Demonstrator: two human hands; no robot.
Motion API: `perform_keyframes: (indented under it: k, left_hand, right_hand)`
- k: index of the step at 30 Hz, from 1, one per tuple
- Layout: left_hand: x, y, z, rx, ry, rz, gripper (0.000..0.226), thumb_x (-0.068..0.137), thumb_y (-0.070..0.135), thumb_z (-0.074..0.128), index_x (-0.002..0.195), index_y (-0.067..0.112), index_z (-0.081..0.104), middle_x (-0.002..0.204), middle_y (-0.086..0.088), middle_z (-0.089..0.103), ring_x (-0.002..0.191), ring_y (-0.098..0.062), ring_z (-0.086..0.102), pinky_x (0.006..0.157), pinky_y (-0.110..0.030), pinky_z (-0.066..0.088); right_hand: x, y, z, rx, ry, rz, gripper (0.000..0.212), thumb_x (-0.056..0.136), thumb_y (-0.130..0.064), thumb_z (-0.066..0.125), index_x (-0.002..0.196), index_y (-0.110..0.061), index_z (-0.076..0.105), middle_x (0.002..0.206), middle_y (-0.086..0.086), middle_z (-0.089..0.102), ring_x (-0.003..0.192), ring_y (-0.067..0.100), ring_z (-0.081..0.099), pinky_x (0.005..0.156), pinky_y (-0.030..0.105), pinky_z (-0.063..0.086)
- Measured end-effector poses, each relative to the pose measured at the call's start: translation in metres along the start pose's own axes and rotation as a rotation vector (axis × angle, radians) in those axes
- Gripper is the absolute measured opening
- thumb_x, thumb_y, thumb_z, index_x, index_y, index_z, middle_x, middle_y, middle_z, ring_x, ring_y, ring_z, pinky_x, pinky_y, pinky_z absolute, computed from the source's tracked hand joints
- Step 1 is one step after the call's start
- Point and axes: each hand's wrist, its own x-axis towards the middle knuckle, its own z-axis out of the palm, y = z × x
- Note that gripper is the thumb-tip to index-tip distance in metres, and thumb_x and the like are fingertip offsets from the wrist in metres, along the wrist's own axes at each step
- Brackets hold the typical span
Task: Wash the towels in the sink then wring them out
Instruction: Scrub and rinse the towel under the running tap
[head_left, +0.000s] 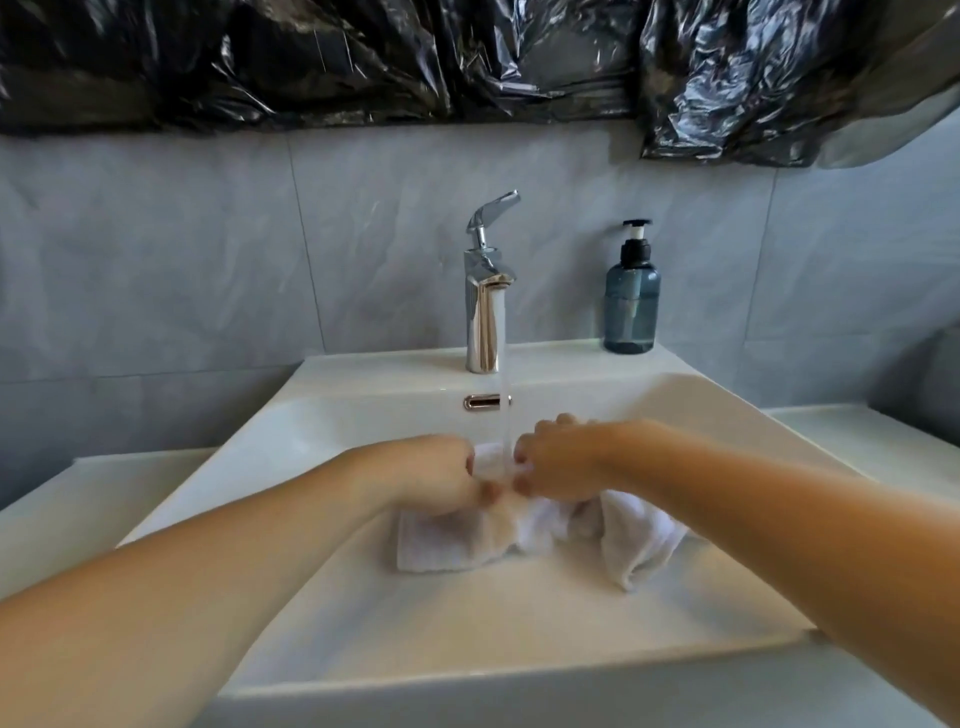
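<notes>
White sink (322, 415) under grey tiles, tap (485, 306) running, left hand (436, 475) and right hand (556, 462) both gripping white towel (519, 530) beneath stream.

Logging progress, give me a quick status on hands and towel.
Left hand and right hand both grip white towel. Towel under running tap, over sink. Nothing in the way.

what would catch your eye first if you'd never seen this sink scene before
First, the two hands at the centre: the left hand and right hand grip a white towel under the water stream running from the chrome faucet into the white sink. Next, the crinkled black plastic sheeting along the top, and the blue soap dispenser right of the faucet.
</notes>
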Motion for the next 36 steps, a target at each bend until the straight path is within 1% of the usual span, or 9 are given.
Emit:
perform_keyframes:
  k: [3, 7, 12, 18, 22, 25, 28, 33, 36]
  left_hand:
    - [0.001, -0.001, -0.002, 0.0, 0.18, 0.026, 0.024, 0.097, 0.03, 0.052, 0.075, 0.022, 0.047, 0.088, 0.001, 0.055, 0.076, -0.019, 0.051, 0.057, -0.027, 0.033]
    - [0.003, -0.005, -0.01, 0.058, 0.447, -0.033, 0.012, 0.087, 0.004, 0.044, 0.089, 0.016, 0.046, 0.094, -0.004, 0.055, 0.088, -0.029, 0.055, 0.065, -0.034, 0.036]
    - [0.008, 0.018, 0.023, -0.009, 0.148, -0.066, 0.039, 0.102, 0.045, 0.032, 0.124, 0.014, 0.041, 0.127, -0.009, 0.046, 0.12, -0.031, 0.042, 0.095, -0.039, 0.036]
    - [0.013, 0.008, 0.011, 0.115, 0.281, 0.002, 0.018, 0.095, 0.023, 0.042, 0.109, 0.026, 0.052, 0.11, -0.002, 0.064, 0.087, -0.023, 0.052, 0.073, -0.032, 0.041]
    - [0.009, 0.01, 0.015, -0.083, 0.116, 0.077, 0.021, 0.103, 0.024, 0.035, 0.088, 0.022, 0.049, 0.095, -0.001, 0.058, 0.088, -0.022, 0.052, 0.073, -0.031, 0.038]
    - [0.011, -0.008, 0.008, 0.131, 0.163, -0.007, 0.017, 0.098, 0.02, 0.04, 0.081, 0.023, 0.037, 0.08, 0.004, 0.047, 0.077, -0.021, 0.047, 0.06, -0.034, 0.031]
    - [0.011, -0.007, 0.006, 0.241, 0.276, -0.04, 0.006, 0.098, 0.019, 0.038, 0.092, 0.02, 0.037, 0.077, 0.004, 0.041, 0.079, -0.024, 0.044, 0.057, -0.034, 0.026]
    - [0.007, -0.008, 0.002, 0.296, 0.358, -0.033, 0.026, 0.085, 0.008, 0.042, 0.104, 0.023, 0.037, 0.098, -0.003, 0.053, 0.088, -0.028, 0.045, 0.073, -0.036, 0.032]
    - [0.008, -0.006, 0.0, 0.391, 0.341, -0.078, 0.042, 0.085, 0.011, 0.044, 0.125, 0.024, 0.042, 0.117, -0.004, 0.053, 0.107, -0.028, 0.047, 0.087, -0.039, 0.034]
  right_hand:
    - [0.007, 0.017, 0.011, -0.062, -0.005, 0.105, 0.07, 0.095, -0.066, 0.029, 0.151, -0.023, 0.027, 0.149, 0.011, 0.03, 0.137, 0.035, 0.029, 0.109, 0.052, 0.027]
    - [-0.003, 0.02, 0.012, -0.047, -0.065, 0.033, 0.055, 0.101, -0.055, 0.025, 0.136, -0.015, 0.039, 0.13, 0.011, 0.048, 0.117, 0.03, 0.047, 0.1, 0.044, 0.038]
    - [0.001, 0.02, 0.02, 0.158, 0.115, -0.069, 0.028, 0.102, -0.045, 0.036, 0.099, -0.017, 0.037, 0.086, 0.004, 0.054, 0.08, 0.026, 0.054, 0.073, 0.04, 0.045]
    - [0.005, 0.014, 0.026, 0.354, 0.27, -0.116, 0.026, 0.103, -0.031, 0.032, 0.082, -0.024, 0.046, 0.094, -0.002, 0.054, 0.091, 0.021, 0.051, 0.077, 0.032, 0.036]
    - [0.01, 0.015, 0.023, 0.235, 0.241, -0.061, 0.023, 0.103, -0.026, 0.031, 0.093, -0.015, 0.048, 0.1, 0.008, 0.058, 0.096, 0.029, 0.054, 0.077, 0.034, 0.037]
    - [0.005, 0.009, 0.024, 0.321, 0.208, -0.155, 0.028, 0.103, -0.034, 0.033, 0.081, -0.02, 0.043, 0.08, -0.007, 0.046, 0.083, 0.021, 0.049, 0.065, 0.029, 0.034]
    - [-0.002, 0.019, 0.018, 0.347, 0.08, -0.112, 0.04, 0.095, -0.054, 0.044, 0.119, -0.022, 0.048, 0.109, -0.007, 0.051, 0.104, 0.019, 0.051, 0.089, 0.034, 0.041]
    - [-0.012, 0.036, 0.001, 0.188, -0.133, 0.051, 0.079, 0.08, -0.074, 0.055, 0.141, -0.028, 0.032, 0.132, -0.002, 0.052, 0.109, 0.023, 0.055, 0.097, 0.04, 0.044]
    - [-0.018, 0.033, -0.007, 0.032, -0.21, 0.065, 0.057, 0.088, -0.059, 0.057, 0.129, -0.021, 0.044, 0.125, 0.002, 0.057, 0.107, 0.025, 0.057, 0.094, 0.038, 0.047]
